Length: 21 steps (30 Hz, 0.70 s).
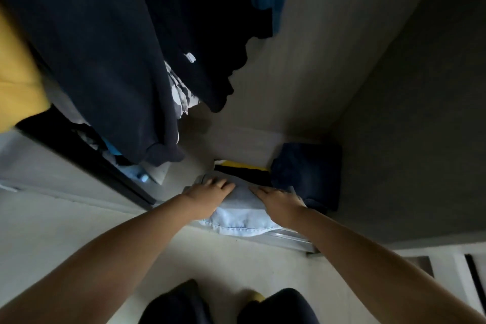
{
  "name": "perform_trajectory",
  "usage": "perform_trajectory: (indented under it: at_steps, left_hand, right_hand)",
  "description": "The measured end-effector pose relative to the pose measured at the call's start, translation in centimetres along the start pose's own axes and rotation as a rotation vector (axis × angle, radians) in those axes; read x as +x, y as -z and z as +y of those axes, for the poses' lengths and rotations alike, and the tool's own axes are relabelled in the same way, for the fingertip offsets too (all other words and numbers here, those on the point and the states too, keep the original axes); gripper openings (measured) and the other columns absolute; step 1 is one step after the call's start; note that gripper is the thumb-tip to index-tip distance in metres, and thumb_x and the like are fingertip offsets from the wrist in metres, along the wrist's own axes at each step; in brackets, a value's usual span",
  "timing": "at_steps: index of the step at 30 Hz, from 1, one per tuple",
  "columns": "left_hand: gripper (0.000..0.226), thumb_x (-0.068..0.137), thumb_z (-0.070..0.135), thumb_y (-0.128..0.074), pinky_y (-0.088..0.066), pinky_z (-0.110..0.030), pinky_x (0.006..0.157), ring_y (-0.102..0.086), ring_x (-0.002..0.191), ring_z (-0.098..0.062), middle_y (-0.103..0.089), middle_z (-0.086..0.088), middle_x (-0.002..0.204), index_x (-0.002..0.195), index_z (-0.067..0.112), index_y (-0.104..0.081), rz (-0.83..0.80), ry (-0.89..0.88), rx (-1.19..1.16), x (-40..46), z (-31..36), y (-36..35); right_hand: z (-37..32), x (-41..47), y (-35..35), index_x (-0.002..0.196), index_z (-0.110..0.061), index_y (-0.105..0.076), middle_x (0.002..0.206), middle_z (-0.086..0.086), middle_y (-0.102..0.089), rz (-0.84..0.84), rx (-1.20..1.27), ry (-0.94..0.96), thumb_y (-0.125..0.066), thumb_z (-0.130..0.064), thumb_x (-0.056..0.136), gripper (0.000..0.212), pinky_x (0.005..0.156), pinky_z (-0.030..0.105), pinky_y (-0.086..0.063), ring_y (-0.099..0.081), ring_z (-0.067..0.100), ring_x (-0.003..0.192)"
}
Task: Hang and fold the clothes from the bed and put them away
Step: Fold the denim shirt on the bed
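Low on the wardrobe floor (263, 139), left hand (207, 196) and right hand (280, 204) press flat on folded light jeans (240, 214). Putting-away step; next, I judge, slide them far, beside the dark folded pile (307, 168).

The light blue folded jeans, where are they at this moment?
In the head view, the light blue folded jeans lie at the wardrobe floor's front edge, low centre, under both hands, left of a dark blue folded garment.

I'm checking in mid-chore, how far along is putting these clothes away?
Done: dark garments hang in the wardrobe; a folded dark blue item and a black and yellow folded piece lie on its floor. In hand: left hand and right hand press folded light blue denim in at the front edge. What's left on the bed is out of view.
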<state>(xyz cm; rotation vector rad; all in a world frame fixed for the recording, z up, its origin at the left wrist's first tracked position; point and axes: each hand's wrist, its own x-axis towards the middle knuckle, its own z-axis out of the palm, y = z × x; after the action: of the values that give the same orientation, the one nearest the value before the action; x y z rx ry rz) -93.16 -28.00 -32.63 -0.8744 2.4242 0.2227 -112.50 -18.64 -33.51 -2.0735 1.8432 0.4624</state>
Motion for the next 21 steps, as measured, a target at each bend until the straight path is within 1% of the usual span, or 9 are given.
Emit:
perform_trajectory:
  at_steps: [2, 4, 7, 10, 12, 15, 17, 19, 21]
  left_hand:
    - [0.071, 0.091, 0.012, -0.054, -0.041, -0.046, 0.098, -0.031, 0.133, -0.032, -0.025, -0.002, 0.149, 0.149, 0.021, -0.014, 0.033, -0.002, 0.051, 4.2, -2.4, -2.2]
    - [0.071, 0.092, 0.013, -0.052, -0.043, -0.046, 0.1, -0.034, 0.132, -0.032, -0.025, -0.003, 0.15, 0.151, 0.018, -0.012, 0.06, -0.004, 0.114, 8.7, -4.9, -4.4]
    - [0.072, 0.091, 0.006, -0.047, -0.03, -0.039, 0.111, -0.03, 0.137, -0.032, -0.02, -0.005, 0.154, 0.152, 0.015, -0.009, 0.136, -0.005, 0.117, 15.2, -8.4, -5.9]
    - [0.072, 0.089, 0.001, -0.047, -0.024, -0.036, 0.112, -0.026, 0.139, -0.033, -0.02, -0.01, 0.155, 0.151, 0.013, -0.013, 0.232, -0.017, 0.085, 20.5, -11.1, -5.7]
    - [0.074, 0.091, 0.003, -0.045, -0.021, -0.04, 0.115, -0.018, 0.143, -0.033, -0.013, -0.009, 0.158, 0.153, 0.018, -0.008, 0.27, -0.007, 0.065, 23.2, -12.4, -5.8]
    - [0.072, 0.097, 0.014, -0.044, -0.02, -0.049, 0.114, -0.007, 0.146, -0.033, -0.003, -0.006, 0.16, 0.153, 0.023, 0.0, 0.306, 0.06, 0.072, 26.6, -12.3, -8.9]
    - [0.064, 0.1, 0.018, -0.033, -0.021, -0.054, 0.111, -0.002, 0.147, -0.032, 0.001, -0.003, 0.161, 0.153, 0.025, 0.003, 0.313, 0.131, 0.077, 28.1, -10.8, -12.8]
    - [0.058, 0.098, 0.019, -0.019, -0.027, -0.062, 0.107, -0.011, 0.146, -0.031, -0.006, -0.003, 0.161, 0.153, 0.026, -0.006, 0.358, 0.166, 0.104, 29.7, -8.9, -17.4]
    - [0.056, 0.093, 0.021, -0.026, -0.039, -0.07, 0.093, -0.036, 0.137, -0.036, -0.032, -0.006, 0.154, 0.148, 0.028, -0.032, 0.37, 0.156, 0.087, 30.7, -7.3, -21.8]
  right_hand:
    - [0.7, 4.6, -2.0, 0.153, -0.028, -0.008, 0.152, 0.002, -0.033, 0.013, -0.003, -0.017, -0.039, -0.003, 0.093, 0.072, 0.089, 0.042, -0.042, -0.053, 0.03, 0.118]
    - [1.6, 9.5, -3.7, 0.153, -0.031, -0.01, 0.153, 0.0, -0.032, 0.026, 0.005, -0.048, -0.039, -0.008, 0.095, 0.069, 0.096, 0.048, -0.041, -0.051, 0.03, 0.121]
    - [3.6, 16.2, -5.0, 0.153, -0.03, -0.01, 0.152, 0.005, -0.032, 0.051, 0.053, -0.067, -0.041, -0.015, 0.095, 0.067, 0.098, 0.048, -0.04, -0.05, 0.033, 0.123]
    - [5.6, 21.1, -4.7, 0.153, -0.029, -0.01, 0.151, 0.01, -0.032, 0.12, 0.083, -0.095, -0.04, -0.016, 0.095, 0.067, 0.101, 0.055, -0.037, -0.048, 0.037, 0.123]
    - [6.6, 23.6, -5.3, 0.153, -0.027, -0.007, 0.152, 0.009, -0.031, 0.161, 0.04, -0.124, -0.044, -0.021, 0.096, 0.069, 0.103, 0.058, -0.031, -0.044, 0.036, 0.127]
    - [7.3, 26.5, -9.1, 0.154, -0.024, -0.005, 0.155, 0.011, -0.023, 0.241, 0.001, -0.16, -0.054, -0.03, 0.093, 0.078, 0.104, 0.054, -0.033, -0.035, 0.038, 0.133]
    - [7.0, 27.5, -13.2, 0.153, -0.025, -0.001, 0.158, 0.01, -0.013, 0.268, -0.005, -0.213, -0.051, -0.022, 0.095, 0.077, 0.104, 0.056, -0.035, -0.022, 0.04, 0.14]
    - [6.4, 28.3, -18.8, 0.153, -0.028, 0.005, 0.159, 0.008, -0.001, 0.238, 0.031, -0.277, -0.042, -0.015, 0.097, 0.074, 0.107, 0.063, -0.026, -0.006, 0.041, 0.144]
    - [5.7, 28.9, -24.1, 0.151, -0.033, 0.013, 0.159, 0.007, 0.013, 0.152, 0.09, -0.316, -0.037, -0.018, 0.1, 0.073, 0.109, 0.069, -0.01, 0.01, 0.042, 0.144]
